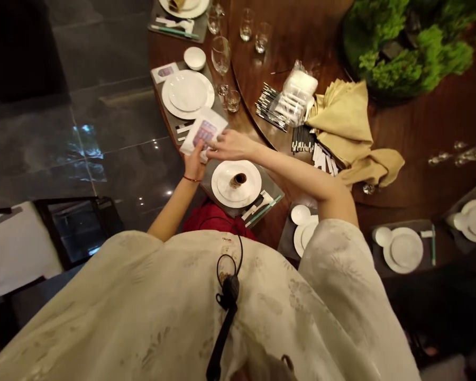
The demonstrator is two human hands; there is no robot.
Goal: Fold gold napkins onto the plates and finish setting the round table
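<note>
My left hand (195, 163), with a thin bracelet at the wrist, is closed on a white square packet (217, 120) with a purple-blue print, perhaps a stack of paper napkins. Its thumb lies across the front. My right hand (230, 145) comes in from the right, its fingers closed at the packet's lower right edge. Just below the hands, a dark rolled item (238, 180) stands on white stacked plates (222, 193). Beyond the packet lies another white plate setting (188, 91), beside a similar printed packet (157, 75) and a small bowl (194, 58).
A wooden round table (257, 174) carries several place settings. To the right are folded gold napkins (347, 119), plastic-wrapped white items (297, 90) and dark chopsticks (269, 106). A wine glass (221, 55) stands near the far setting. Green plants (404, 69) fill the centre. A chair (19, 248) is at left.
</note>
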